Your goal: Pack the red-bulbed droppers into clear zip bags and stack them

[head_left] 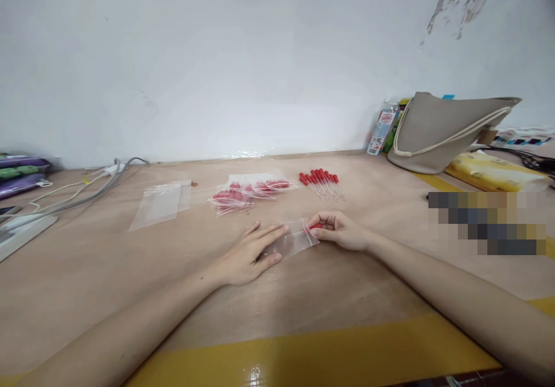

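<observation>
A small clear zip bag (295, 241) lies on the table between my hands. My left hand (249, 257) rests flat with its fingers spread over the bag's left end. At the bag's right end, my right hand (340, 231) pinches a dropper by its red bulb (317, 226); its thin tube seems to lie inside the bag. Just beyond are several loose droppers (321, 181) with red bulbs and clear tubes, side by side. Left of them is a heap of zip bags with red-bulbed droppers inside (236, 196). Flat clear bags (160, 203) lie farther left.
A grey-beige bag (437, 132) with a cord and a labelled bottle (382, 129) stand at the back right by the wall. A yellow packet (494, 171) and a blurred-out object (485, 223) lie at right. Cables (104, 185) and a power strip (26, 233) are at left.
</observation>
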Demonstrator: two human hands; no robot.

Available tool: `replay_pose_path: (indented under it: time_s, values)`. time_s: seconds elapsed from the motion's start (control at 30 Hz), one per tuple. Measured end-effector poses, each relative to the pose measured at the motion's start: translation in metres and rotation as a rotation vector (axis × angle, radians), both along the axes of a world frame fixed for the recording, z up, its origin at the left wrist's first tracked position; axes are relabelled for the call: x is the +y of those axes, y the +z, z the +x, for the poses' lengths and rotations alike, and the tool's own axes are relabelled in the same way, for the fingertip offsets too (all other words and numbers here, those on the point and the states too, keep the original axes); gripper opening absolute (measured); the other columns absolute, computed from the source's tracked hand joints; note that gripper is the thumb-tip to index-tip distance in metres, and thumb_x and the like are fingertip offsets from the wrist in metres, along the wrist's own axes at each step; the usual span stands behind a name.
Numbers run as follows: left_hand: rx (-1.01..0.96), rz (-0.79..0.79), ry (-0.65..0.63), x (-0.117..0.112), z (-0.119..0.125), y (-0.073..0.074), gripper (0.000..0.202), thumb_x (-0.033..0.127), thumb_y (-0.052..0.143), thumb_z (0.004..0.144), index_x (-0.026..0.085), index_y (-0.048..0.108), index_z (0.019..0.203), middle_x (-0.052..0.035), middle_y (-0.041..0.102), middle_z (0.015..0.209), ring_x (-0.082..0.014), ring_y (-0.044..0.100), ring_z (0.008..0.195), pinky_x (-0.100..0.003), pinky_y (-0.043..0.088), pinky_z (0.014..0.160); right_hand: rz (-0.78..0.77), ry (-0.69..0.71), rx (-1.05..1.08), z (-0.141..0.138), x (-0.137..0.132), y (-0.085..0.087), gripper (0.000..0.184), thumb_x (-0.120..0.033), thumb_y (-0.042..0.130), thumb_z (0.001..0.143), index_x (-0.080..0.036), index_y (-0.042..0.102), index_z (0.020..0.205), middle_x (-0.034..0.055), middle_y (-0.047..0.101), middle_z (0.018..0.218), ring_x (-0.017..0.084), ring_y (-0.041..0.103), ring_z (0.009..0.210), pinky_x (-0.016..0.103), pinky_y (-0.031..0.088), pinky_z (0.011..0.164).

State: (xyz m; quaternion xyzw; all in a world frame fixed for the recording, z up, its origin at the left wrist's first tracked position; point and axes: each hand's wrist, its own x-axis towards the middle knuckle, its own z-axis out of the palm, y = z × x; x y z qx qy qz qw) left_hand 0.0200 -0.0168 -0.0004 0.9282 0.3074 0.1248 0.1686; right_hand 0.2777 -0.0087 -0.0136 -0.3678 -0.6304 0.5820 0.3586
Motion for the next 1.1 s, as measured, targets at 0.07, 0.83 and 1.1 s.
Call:
replay_pose_path:
  time_s: [0.07,0.83,1.1]
  values:
    - [-0.029,0.001,0.024,0.001,0.0,0.001,0.052,0.039,0.041,0.091,0.026,0.026,0.139,-0.006,0.031,0.143,-0.0251,0.028,0.131,-0.05,0.017,0.109,0.009,-0.021,-0.065,0.002,0.003,-0.001,0.031,-0.04,0.069,0.065,-0.014,0.065,0.082,0.0019,0.065,0.079,0.009,0.056,0.069,0.023,0.045,0.069]
    - [-0.067,0.051,-0.035,0.005,-0.007,-0.003,0.043,0.039,0.048,0.088,0.022,0.046,0.128,-0.0072,0.046,0.133,-0.0218,0.04,0.124,-0.042,0.029,0.106,0.028,0.158,-0.158,0.031,0.009,0.006,0.048,-0.039,0.065,0.07,-0.014,0.06,0.111,0.0075,0.066,0.098,0.016,0.059,0.092,0.031,0.044,0.084]
    - [0.022,0.017,-0.017,0.009,-0.009,-0.005,0.039,0.037,0.036,0.094,0.028,0.04,0.132,-0.0029,0.038,0.139,-0.021,0.032,0.13,-0.045,0.023,0.108,0.496,-0.537,-0.681,0.027,0.056,0.011,0.018,-0.026,0.058,0.07,-0.013,0.066,0.08,0.0036,0.065,0.073,0.012,0.055,0.063,0.025,0.041,0.061]
